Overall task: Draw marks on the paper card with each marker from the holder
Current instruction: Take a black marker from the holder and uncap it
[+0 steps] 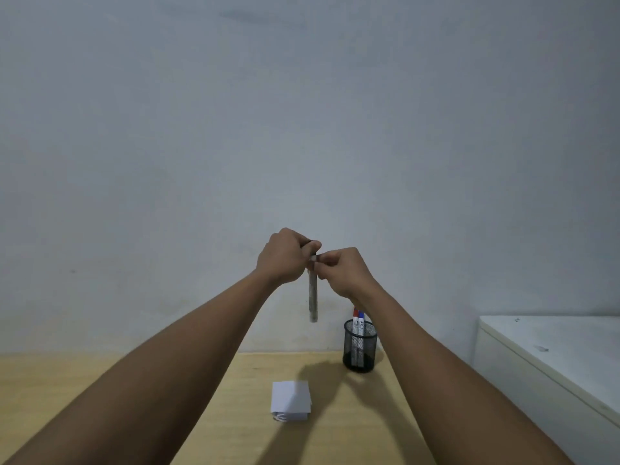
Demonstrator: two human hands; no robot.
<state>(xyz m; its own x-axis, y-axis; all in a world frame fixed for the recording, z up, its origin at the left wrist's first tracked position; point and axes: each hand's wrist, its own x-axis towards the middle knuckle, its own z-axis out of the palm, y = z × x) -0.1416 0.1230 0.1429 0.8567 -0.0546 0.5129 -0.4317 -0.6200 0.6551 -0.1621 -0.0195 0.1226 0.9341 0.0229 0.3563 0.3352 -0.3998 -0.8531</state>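
Note:
Both my hands are raised in front of the wall, holding one marker (313,297) that hangs straight down. My left hand (285,256) is closed around its dark top end. My right hand (342,270) pinches the white barrel just below that. A black mesh holder (359,347) stands on the wooden table (50,380) under my right forearm, with a red-capped marker (355,318) and a blue-capped marker (361,320) upright in it. A small white paper card (290,399) lies on the table nearer to me, with dark marks along its near edge.
A plain grey wall (302,112) rises directly behind the table. A white cabinet or counter (553,350) stands to the right of the table, its top level with the holder's rim.

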